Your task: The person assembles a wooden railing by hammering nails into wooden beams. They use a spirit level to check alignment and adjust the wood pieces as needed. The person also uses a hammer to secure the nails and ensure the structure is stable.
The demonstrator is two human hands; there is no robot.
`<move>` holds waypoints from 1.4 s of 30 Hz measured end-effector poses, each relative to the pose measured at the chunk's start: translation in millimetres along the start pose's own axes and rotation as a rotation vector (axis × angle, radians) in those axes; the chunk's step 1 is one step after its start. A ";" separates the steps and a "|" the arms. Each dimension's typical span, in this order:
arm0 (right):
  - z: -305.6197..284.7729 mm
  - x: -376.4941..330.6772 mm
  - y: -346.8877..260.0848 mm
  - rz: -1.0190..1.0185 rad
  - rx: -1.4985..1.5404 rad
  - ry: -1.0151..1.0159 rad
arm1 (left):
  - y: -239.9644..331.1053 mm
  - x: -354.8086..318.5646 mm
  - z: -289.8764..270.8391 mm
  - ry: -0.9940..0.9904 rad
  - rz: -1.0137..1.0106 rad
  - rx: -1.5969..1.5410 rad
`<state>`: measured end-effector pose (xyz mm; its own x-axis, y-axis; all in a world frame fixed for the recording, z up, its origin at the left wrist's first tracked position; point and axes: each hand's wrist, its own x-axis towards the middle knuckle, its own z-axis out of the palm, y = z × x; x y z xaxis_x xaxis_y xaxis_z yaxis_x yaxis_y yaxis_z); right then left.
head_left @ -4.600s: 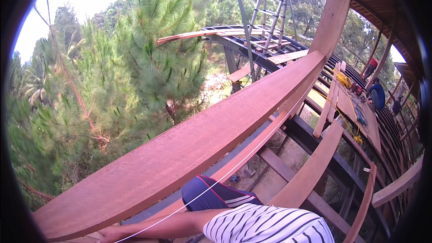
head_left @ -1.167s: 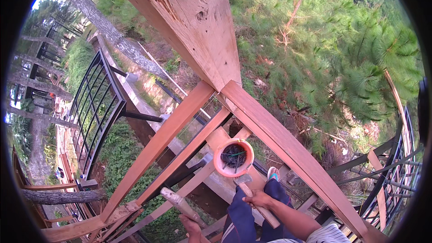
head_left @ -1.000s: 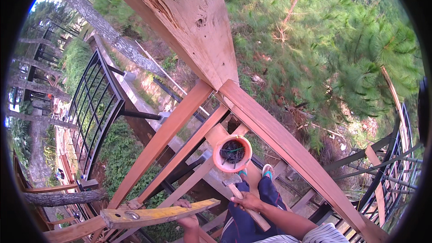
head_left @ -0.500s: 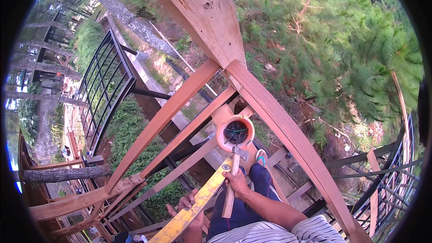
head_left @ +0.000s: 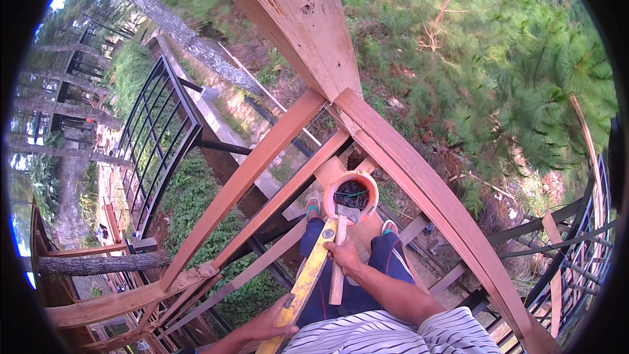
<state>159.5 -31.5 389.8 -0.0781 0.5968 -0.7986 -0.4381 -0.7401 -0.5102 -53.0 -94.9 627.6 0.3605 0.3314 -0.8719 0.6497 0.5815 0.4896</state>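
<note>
My right hand is closed round the wooden handle of a hatchet, just below its grey metal head. Its fingers also lie against the upper part of a long yellow spirit level. At the level's lower end, my left hand is wrapped round the yellow body. The level slants from the lower edge up to the hatchet head. Just beyond the head sits an orange round container with dark small pieces and something green inside; I cannot tell what the pieces are.
Two long wooden beams meet at a thick timber post ahead. My sandalled feet stand among narrow boards, with ground and plants far below. A black metal frame is at left, curved metal bars at right.
My left hand has gone from loosely spread fingers beside the level to a grip near its lower end. The level and hatchet stand more upright, and my left foot has come into view.
</note>
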 end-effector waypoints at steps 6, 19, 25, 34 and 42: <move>38.5 22.9 -23.7 -0.111 0.045 0.061 | -10.9 141.0 -44.6 0.288 0.167 0.421; 43.2 167.9 -37.4 -0.133 0.393 0.264 | 30.6 309.7 -265.3 -0.020 0.196 -0.015; 32.9 190.0 -27.6 -0.100 0.266 0.243 | 39.4 345.1 -280.7 0.152 0.455 0.261; -35.2 244.7 65.7 0.176 -0.251 0.313 | 73.0 357.2 -276.8 0.172 0.448 0.221; -55.2 282.6 114.5 0.207 -0.443 0.356 | 78.7 367.8 -274.7 0.233 0.445 0.204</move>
<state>136.7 35.2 88.0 0.2158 0.3424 -0.9144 -0.0248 -0.9343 -0.3557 -53.1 276.8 347.0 0.4881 0.6821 -0.5446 0.5931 0.1985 0.7802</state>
